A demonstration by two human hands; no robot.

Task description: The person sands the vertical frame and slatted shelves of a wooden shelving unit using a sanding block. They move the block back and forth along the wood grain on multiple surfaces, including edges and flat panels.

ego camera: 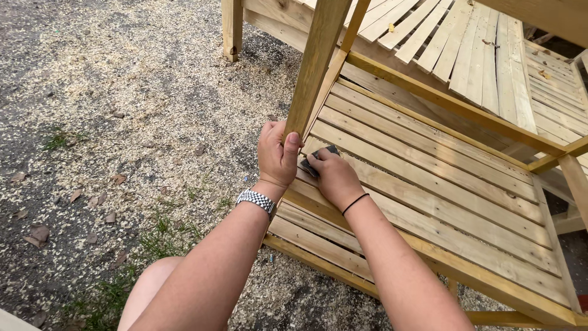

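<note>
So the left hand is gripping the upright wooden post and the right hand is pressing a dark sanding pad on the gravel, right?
Not quite. In the head view the right hand presses the dark sanding pad on the slatted wooden shelf, not the gravel. The left hand does grip the upright wooden post.

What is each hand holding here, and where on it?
Left hand grips the upright post near its lower end. Right hand presses a dark sanding pad on the slats, fingers on top.

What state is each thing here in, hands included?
Left hand: closed around the upright wooden post.
Right hand: pressing a dark sanding pad against the wood.
Slatted shelf: bare, unpainted wood.
Ground: strewn with sawdust.
Wristwatch: on the left wrist.
</note>
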